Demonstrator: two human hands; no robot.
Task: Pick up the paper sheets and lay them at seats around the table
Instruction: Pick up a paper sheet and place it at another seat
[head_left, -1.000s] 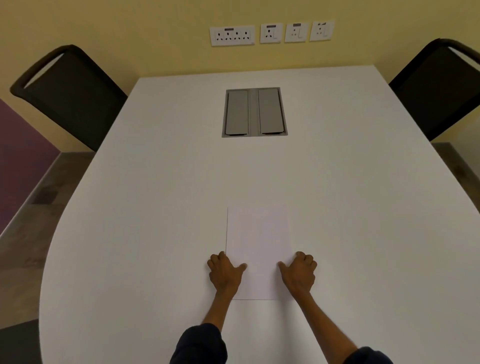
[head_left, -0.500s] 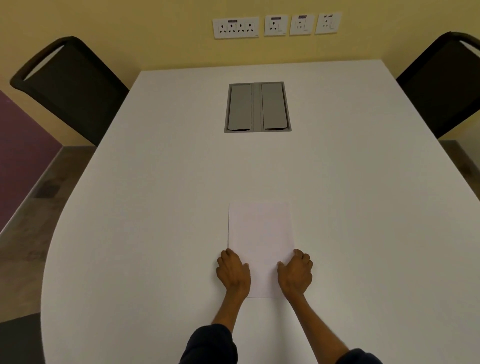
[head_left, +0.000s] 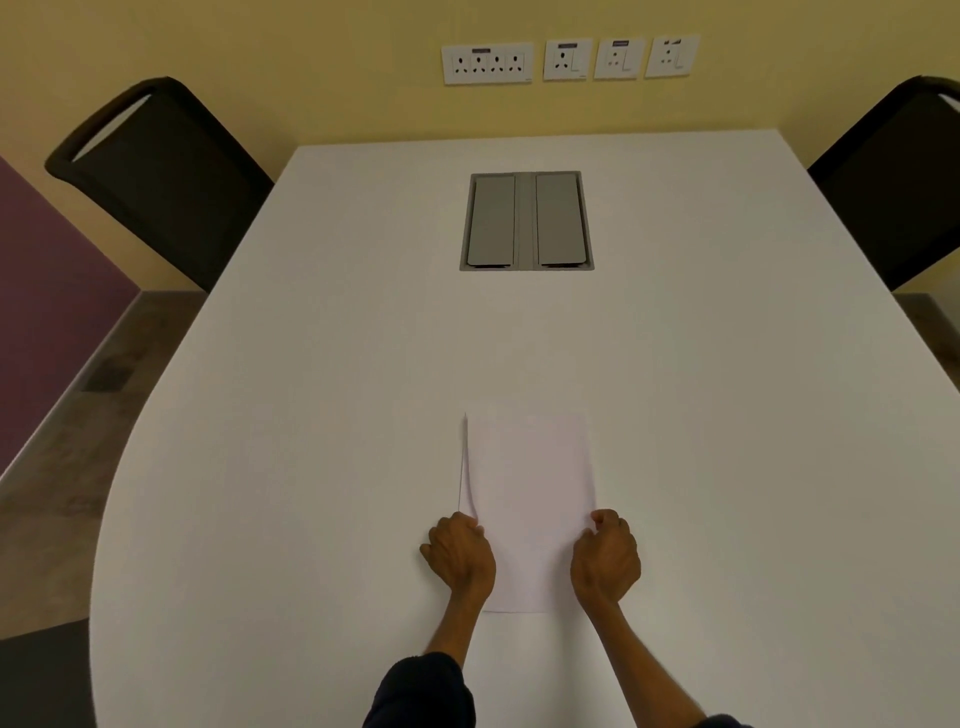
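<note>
Paper sheets (head_left: 530, 499) sit near-centre on the white table (head_left: 311, 415). Left hand (head_left: 460, 558) pinches the lifted left edge; right hand (head_left: 605, 564), fingers curled, grips the right edge.

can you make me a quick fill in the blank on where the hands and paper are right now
1. The left hand and right hand grip the long edges of the ____.
2. The paper is lifting along its ____ edge.
3. Beyond the paper, a grey hatch with ____ lids is set into the table.
4. A black ____ stands at each far corner.

Missing words: paper; left; two; chair
</note>
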